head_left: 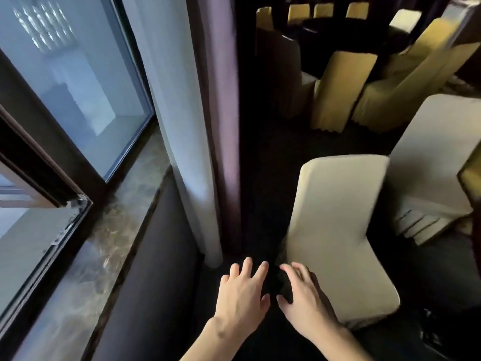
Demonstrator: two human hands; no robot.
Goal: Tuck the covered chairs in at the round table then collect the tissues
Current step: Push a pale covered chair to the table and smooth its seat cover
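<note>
A cream-covered chair (335,230) stands just right of centre, its back towards me. Beyond it a second cream-covered chair (437,162) leans at the right edge. My left hand (242,295) and my right hand (304,300) hover side by side low in the view, fingers spread, holding nothing. My right hand is beside the near chair's lower left edge; whether it touches the cover I cannot tell. No tissues show. The view is blurred by motion.
Several yellow-covered chairs (341,89) ring a dark round table (335,27) at the back. A window (78,82) with a marble sill (114,230) runs along the left. Curtains (197,126) hang just ahead. The floor (263,178) between is dark carpet.
</note>
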